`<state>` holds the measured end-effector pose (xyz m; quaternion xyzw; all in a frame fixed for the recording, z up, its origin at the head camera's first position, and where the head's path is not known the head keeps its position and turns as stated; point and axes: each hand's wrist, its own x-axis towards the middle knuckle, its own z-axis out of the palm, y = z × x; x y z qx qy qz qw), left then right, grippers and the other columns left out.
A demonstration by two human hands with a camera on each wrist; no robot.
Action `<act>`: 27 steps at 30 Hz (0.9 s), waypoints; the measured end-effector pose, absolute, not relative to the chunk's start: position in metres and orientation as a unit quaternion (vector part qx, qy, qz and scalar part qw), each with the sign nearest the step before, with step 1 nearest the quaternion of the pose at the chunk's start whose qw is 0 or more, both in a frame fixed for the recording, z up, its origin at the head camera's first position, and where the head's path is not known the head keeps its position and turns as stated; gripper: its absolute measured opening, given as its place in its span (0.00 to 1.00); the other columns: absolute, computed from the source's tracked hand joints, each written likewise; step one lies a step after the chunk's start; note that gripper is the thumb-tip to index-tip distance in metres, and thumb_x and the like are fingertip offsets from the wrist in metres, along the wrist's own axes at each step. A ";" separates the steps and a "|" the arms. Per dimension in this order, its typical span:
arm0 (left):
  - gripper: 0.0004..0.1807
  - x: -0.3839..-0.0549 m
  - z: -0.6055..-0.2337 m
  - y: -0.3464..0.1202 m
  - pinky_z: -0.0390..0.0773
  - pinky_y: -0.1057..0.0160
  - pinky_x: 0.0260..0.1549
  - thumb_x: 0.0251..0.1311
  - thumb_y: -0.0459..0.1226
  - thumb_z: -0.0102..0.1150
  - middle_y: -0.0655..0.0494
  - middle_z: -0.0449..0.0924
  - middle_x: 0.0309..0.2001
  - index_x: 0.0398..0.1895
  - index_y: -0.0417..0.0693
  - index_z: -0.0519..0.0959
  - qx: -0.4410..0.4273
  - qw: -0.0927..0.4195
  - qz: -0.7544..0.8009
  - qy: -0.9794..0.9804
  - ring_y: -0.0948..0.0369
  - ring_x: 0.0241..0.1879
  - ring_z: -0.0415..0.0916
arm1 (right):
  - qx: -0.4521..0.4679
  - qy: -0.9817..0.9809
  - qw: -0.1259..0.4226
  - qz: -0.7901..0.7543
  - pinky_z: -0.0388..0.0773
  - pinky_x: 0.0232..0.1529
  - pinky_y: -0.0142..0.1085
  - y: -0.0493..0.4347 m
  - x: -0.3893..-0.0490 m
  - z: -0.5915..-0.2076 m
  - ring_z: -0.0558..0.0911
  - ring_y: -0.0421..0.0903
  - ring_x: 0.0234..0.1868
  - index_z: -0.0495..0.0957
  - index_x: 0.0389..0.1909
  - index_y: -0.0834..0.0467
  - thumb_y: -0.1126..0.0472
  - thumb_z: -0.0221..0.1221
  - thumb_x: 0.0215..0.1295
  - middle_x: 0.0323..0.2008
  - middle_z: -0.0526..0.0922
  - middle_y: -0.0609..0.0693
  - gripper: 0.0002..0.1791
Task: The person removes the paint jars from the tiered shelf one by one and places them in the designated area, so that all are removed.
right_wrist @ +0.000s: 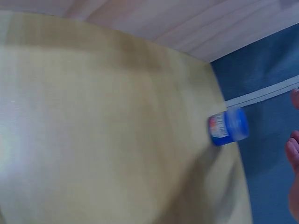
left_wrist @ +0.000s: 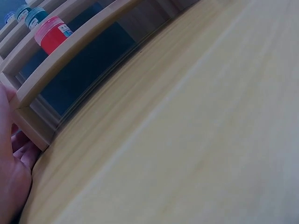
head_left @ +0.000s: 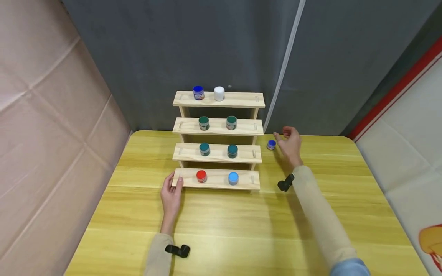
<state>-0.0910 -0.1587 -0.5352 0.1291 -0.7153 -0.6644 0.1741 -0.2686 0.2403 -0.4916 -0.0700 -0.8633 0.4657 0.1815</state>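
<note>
At the left end of a four-step wooden display rack (head_left: 217,180), my left hand (head_left: 171,195) grips the lowest shelf, thumb on top. The left wrist view shows its fingers around the rack's end, beside a red-filled jar (left_wrist: 52,36). My right hand (head_left: 290,147) is just right of a small blue jar (head_left: 271,144) that stands upright on the table beside the rack. Its fingers are loosely bent, apart from the jar, and hold nothing. In the right wrist view the blue jar (right_wrist: 227,126) shows a printed label, and fingertips (right_wrist: 293,151) appear at the right edge.
The lowest shelf bears a red jar (head_left: 202,176) and a light blue jar (head_left: 233,178). Teal jars (head_left: 205,149) and green jars (head_left: 204,123) stand in pairs above. On top are a dark blue jar (head_left: 198,92) and a white jar (head_left: 219,93). A grey curtain (head_left: 193,46) hangs behind the table.
</note>
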 end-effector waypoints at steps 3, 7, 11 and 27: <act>0.24 -0.093 -0.538 -0.160 0.80 0.81 0.45 0.74 0.29 0.58 0.24 0.77 0.64 0.69 0.26 0.71 0.135 0.174 -0.666 -0.713 0.80 0.44 0.79 | -0.056 -0.869 0.195 0.451 0.79 0.64 0.54 0.243 -0.273 -0.479 0.82 0.67 0.57 0.75 0.61 0.74 0.60 0.67 0.71 0.58 0.81 0.71 0.26; 0.24 -0.100 -0.558 -0.163 0.80 0.81 0.44 0.75 0.30 0.58 0.26 0.77 0.65 0.70 0.29 0.71 0.146 0.176 -0.666 -0.710 0.81 0.43 0.78 | -0.052 -0.874 0.214 0.432 0.78 0.65 0.53 0.244 -0.279 -0.461 0.82 0.65 0.57 0.76 0.61 0.72 0.59 0.66 0.71 0.57 0.82 0.70 0.26; 0.25 -0.103 -0.570 -0.167 0.80 0.81 0.46 0.76 0.32 0.59 0.30 0.78 0.66 0.72 0.34 0.72 0.149 0.173 -0.670 -0.707 0.80 0.45 0.78 | -0.054 -0.867 0.226 0.440 0.79 0.66 0.52 0.244 -0.284 -0.445 0.82 0.63 0.59 0.76 0.61 0.71 0.58 0.66 0.72 0.58 0.83 0.68 0.25; 0.25 -0.100 -0.570 -0.167 0.80 0.80 0.45 0.76 0.35 0.60 0.31 0.78 0.67 0.72 0.36 0.73 0.149 0.169 -0.668 -0.709 0.79 0.45 0.79 | -0.080 -0.831 0.258 0.486 0.82 0.61 0.34 0.227 -0.294 -0.399 0.84 0.53 0.56 0.78 0.60 0.66 0.51 0.61 0.76 0.57 0.85 0.62 0.24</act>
